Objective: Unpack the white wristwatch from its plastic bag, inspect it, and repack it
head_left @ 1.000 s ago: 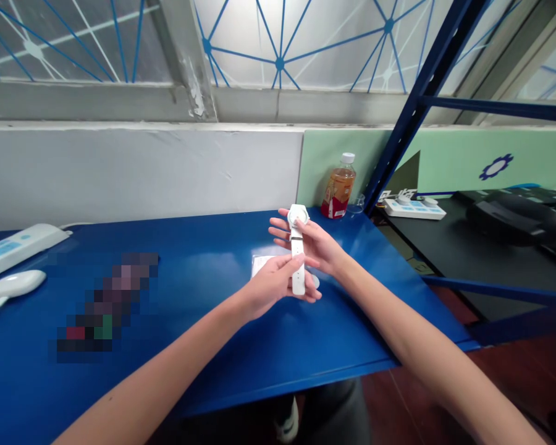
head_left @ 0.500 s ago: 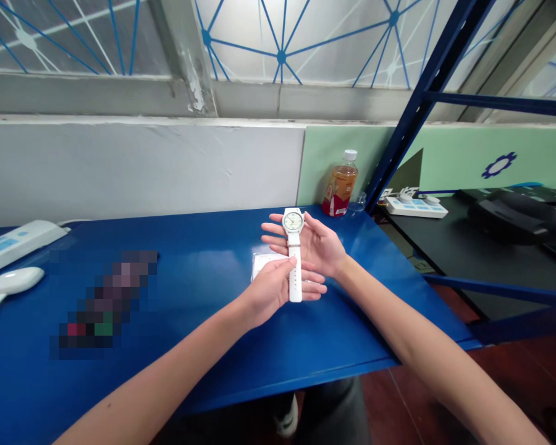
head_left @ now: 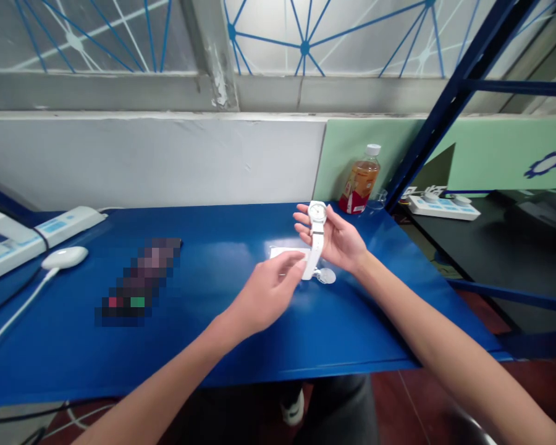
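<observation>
A white wristwatch (head_left: 317, 212) with a round pale dial lies face up across the fingers of my right hand (head_left: 345, 241). That hand is palm up, its thumb beside the watch case and its fingers spread under it. The white strap hangs down and bends a little to the left. My left hand (head_left: 264, 287) has thumb and fingertips close together at the strap's left edge, seeming to pinch it; the exact contact is hard to see. Behind the left hand, a white flat packet (head_left: 287, 252) lies on the blue table (head_left: 222, 228). A round, clear-and-white tag (head_left: 325, 275) lies below the strap.
A drink bottle (head_left: 362, 180) stands at the back right by a blue metal post (head_left: 438, 127). To the left lie a blurred-out dark object (head_left: 143, 278), a white oval device (head_left: 65, 257) with a cable, and a power strip (head_left: 74, 221). Another power strip (head_left: 445, 209) is on the black desk.
The camera view has turned slightly left. My left hand has shifted to the strap's left edge, and its fingers no longer reach out behind the strap. The strap now slants, uncovering the round tag.
</observation>
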### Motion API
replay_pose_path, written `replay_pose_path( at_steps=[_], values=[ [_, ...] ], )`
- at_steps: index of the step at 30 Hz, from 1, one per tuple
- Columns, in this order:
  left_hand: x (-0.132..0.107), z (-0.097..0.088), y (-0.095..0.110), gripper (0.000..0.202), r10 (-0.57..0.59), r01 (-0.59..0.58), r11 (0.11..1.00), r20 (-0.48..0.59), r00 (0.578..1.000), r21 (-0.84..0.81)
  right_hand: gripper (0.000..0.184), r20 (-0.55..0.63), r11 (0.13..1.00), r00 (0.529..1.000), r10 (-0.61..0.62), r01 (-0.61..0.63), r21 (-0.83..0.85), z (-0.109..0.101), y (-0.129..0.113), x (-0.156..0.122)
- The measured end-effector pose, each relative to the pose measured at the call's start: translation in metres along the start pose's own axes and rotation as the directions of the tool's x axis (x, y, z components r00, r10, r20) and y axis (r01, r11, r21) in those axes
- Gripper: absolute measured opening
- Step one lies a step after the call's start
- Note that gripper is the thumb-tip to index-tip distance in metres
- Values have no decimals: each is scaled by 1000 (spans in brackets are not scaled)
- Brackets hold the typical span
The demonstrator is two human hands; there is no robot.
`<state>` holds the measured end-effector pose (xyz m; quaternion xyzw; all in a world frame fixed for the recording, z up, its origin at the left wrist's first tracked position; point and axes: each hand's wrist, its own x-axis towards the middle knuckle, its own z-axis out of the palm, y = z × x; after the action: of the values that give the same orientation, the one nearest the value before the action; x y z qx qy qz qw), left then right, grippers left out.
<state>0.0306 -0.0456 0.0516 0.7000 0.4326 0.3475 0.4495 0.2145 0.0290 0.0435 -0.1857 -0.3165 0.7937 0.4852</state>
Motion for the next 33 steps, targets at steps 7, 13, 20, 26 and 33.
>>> replay_pose_path(
  at_steps=[7,13,20,26,33],
  values=[
    [-108,-94,-50,40,436,224,624,-571,696,749,51,-72,999,997,1,1,35,2,0,1],
    [-139,-125,-84,53,262,389,610,-639,723,691,55,-55,1000,998,-2,4,27,1,2,1],
    [-136,-117,-80,67,213,413,632,-659,721,655,49,-88,1000,996,-10,10,7,0,2,2],
    [-124,-110,-63,58,260,399,617,-655,710,678,53,-88,1000,996,-4,6,30,-1,1,3],
    [-63,-68,-34,27,447,43,591,-372,813,806,55,-102,997,994,-31,38,73,-4,-1,5]
  ],
)
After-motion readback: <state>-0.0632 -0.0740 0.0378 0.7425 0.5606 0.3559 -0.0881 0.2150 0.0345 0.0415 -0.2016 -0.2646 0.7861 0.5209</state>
